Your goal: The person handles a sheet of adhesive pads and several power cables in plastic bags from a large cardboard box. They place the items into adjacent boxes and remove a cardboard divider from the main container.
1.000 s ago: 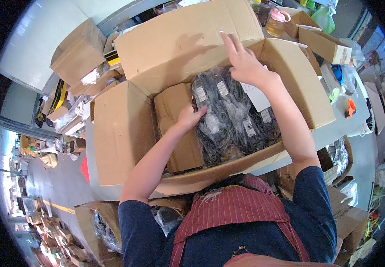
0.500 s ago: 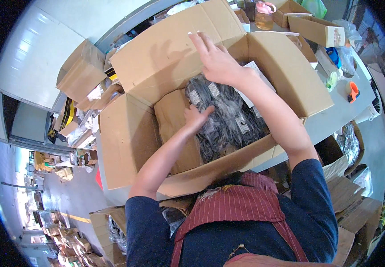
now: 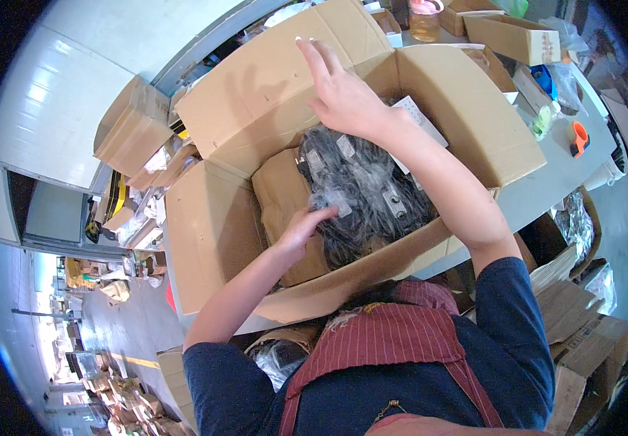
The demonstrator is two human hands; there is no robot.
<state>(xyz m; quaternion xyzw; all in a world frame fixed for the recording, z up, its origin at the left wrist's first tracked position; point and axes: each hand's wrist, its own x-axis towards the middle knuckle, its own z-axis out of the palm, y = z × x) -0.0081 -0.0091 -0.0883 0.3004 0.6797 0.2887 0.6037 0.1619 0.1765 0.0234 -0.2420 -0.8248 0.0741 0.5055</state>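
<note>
Two hands (image 3: 302, 231) apart; right hand (image 3: 349, 103) raised

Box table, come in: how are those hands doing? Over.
Left hand touching black bundles in clear plastic. Right hand raised, open, over box. Bundles inside; white sheet partly behind right forearm.

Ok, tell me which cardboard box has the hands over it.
The large open box in mid-view, holding dark plastic-wrapped items: left hand is inside it, right hand hangs above. The other boxes stand apart from both hands.
</note>
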